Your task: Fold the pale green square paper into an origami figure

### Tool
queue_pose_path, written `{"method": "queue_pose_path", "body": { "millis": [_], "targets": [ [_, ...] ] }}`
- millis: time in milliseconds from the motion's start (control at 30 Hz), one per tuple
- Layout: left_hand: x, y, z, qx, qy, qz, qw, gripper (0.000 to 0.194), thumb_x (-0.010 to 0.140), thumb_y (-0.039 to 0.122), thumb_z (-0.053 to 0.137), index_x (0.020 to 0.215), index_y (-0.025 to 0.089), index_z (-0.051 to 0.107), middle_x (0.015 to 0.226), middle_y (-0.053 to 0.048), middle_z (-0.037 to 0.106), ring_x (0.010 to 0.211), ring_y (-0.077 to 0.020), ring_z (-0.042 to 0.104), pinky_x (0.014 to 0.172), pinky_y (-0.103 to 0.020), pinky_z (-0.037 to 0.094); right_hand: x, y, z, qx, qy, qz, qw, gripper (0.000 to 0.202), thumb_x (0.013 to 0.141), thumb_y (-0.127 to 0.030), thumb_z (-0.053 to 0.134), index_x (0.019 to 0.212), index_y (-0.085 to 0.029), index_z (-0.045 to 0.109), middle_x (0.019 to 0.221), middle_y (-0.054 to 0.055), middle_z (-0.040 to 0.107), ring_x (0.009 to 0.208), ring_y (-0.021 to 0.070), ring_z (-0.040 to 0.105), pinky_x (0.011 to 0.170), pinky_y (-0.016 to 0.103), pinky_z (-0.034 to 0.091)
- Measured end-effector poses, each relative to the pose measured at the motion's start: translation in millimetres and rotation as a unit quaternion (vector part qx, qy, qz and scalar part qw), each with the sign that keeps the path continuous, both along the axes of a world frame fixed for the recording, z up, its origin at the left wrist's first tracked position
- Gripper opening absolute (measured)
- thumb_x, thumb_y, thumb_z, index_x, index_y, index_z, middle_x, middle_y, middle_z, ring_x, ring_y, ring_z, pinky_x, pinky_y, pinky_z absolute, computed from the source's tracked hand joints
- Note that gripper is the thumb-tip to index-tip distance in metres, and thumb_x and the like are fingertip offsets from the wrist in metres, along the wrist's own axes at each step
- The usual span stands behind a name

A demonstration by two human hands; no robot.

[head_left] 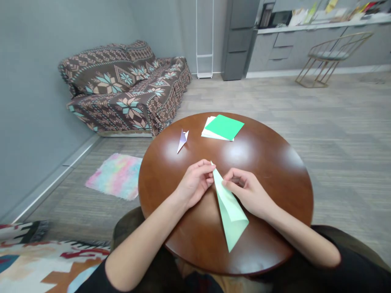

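From the head: holding a light-green folded paper point(229, 205) over the near half of a round brown table point(275, 162), between both hands. Pinching its narrow far tip between thumb and forefinger of the left hand point(197, 183), with the other fingers loosely curled. Gripping its right edge, a little below that tip, between thumb and forefinger of the right hand point(246, 189). Can see its wider end pointing back toward the body, with the upper layer bulging open at the lower right. Cannot tell how much of it touches the wood.

Farther off on the tabletop, can see a bright green sheet point(225, 127) lying askew on white sheets point(207, 133), and, to the left, a small purple-and-white folded paper point(183, 141). Beyond, can spot a patterned couch point(131, 93), a pastel rug point(117, 175) and a kitchen counter point(284, 29). Cannot read any lettering on the counter's goods point(301, 17): too small and blurred.
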State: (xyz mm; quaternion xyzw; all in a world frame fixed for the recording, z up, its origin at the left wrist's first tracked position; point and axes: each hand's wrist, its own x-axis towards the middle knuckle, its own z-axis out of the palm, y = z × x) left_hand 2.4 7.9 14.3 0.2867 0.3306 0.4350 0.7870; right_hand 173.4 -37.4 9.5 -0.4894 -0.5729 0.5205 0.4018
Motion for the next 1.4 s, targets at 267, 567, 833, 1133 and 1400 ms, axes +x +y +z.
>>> {"method": "queue_pose_path", "body": {
  "millis": [267,567,833,1133,1400],
  "targets": [
    [-2.5,6.3,1.8,0.007,-0.024,0.046,0.999,0.023,0.069,0.011,0.078,0.064,0.012,0.055,0.066,0.003,0.047,0.058,-0.0029,0.043,0.049,-0.012,0.032,-0.8,-2.1,-1.3,-0.008,0.002,0.018,1.0,0.013,0.087,-0.024,0.059,0.075,-0.018,0.056,0.062,-0.005,0.051,0.058,0.0108,0.043,0.055,0.024,0.031],
    [1.3,-2.7,-5.1,0.134,0.146,-0.03,0.98,0.024,0.075,0.032,0.078,0.073,0.015,0.062,0.063,0.002,0.054,0.055,-0.0073,0.046,0.051,-0.021,0.032,2.0,3.9,2.3,-0.014,0.032,-0.015,0.999,0.015,0.082,-0.029,0.063,0.073,-0.019,0.058,0.062,-0.004,0.056,0.058,0.0117,0.046,0.057,0.025,0.034],
    [6.4,-4.4,-10.4,0.182,0.17,-0.053,0.967,0.023,0.076,0.033,0.076,0.071,0.015,0.063,0.061,0.001,0.056,0.053,-0.008,0.046,0.054,-0.023,0.033,3.1,5.6,3.6,-0.057,0.069,-0.021,0.996,0.014,0.076,-0.03,0.065,0.069,-0.019,0.058,0.061,-0.003,0.059,0.054,0.0112,0.043,0.053,0.025,0.031],
    [7.1,-1.1,-6.9,0.17,0.154,0.024,0.973,0.021,0.073,0.027,0.076,0.067,0.015,0.06,0.059,0.002,0.056,0.05,-0.0063,0.045,0.05,-0.021,0.033,9.6,7.3,5.5,-0.036,0.025,-0.014,0.999,0.017,0.084,-0.032,0.061,0.073,-0.019,0.059,0.063,-0.003,0.055,0.055,0.0119,0.047,0.052,0.025,0.036],
    [2.8,5.3,-7.3,0.114,0.117,0.134,0.977,0.022,0.071,0.026,0.077,0.071,0.016,0.057,0.062,0.004,0.053,0.052,-0.0064,0.046,0.047,-0.019,0.034,29.7,4.7,10.6,0.312,-0.161,0.03,0.936,0.044,0.083,-0.032,0.073,0.125,-0.025,0.062,0.13,0.011,0.064,0.116,0.0302,0.061,0.095,0.043,0.051]
  ]
}}
